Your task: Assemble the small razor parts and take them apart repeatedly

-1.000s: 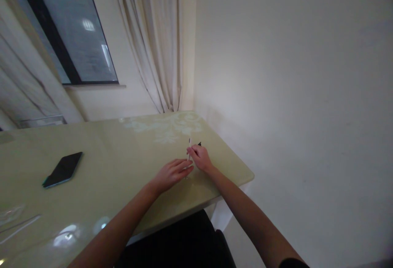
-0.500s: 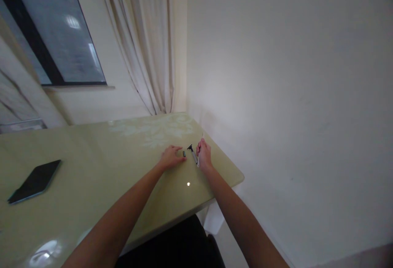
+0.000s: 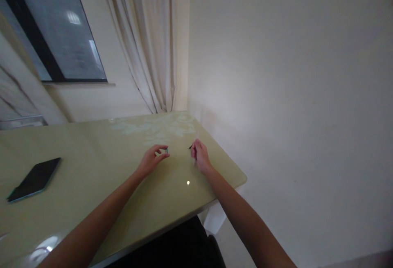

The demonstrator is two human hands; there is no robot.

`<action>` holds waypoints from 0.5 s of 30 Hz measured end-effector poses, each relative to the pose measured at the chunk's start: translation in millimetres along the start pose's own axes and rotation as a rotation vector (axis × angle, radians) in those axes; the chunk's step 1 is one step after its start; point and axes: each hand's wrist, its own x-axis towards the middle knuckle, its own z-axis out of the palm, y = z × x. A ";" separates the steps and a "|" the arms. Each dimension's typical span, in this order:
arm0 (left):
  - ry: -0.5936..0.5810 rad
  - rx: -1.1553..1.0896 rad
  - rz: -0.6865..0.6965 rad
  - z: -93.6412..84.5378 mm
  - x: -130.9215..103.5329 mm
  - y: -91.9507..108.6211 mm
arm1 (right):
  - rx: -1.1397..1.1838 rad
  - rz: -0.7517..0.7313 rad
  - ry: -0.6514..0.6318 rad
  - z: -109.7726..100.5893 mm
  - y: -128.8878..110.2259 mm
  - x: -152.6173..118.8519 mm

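Observation:
My left hand pinches a small dark rectangular piece between thumb and fingertips, a little above the table. It resembles a razor blade cartridge but is too small to be sure. My right hand is closed around a thin pale stick-like thing, whose tip pokes out above the fist. Just left of that fist shows the black head of a razor. The razor's grey handle is mostly hidden by the right hand, and I cannot tell whether the fingers touch it.
The glossy yellow-green table meets the wall on the right. At the left lies a flat black folder-like object. A black chair stands at the near edge. Curtains and a window are behind.
My left hand has moved left, taking the small dark piece away from the razor. My right hand has shifted slightly left and now covers most of the razor.

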 end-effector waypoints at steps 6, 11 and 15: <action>0.225 0.052 0.121 -35.5 -30.3 16.2 | -0.203 0.115 -0.340 43.5 0.1 -8.1; 0.324 0.166 0.153 -41.7 -54.7 26.4 | -0.147 0.298 -0.469 92.1 9.5 -18.6; 0.353 0.219 0.179 -40.0 -60.9 26.8 | 0.063 0.423 -0.564 100.4 8.8 -26.9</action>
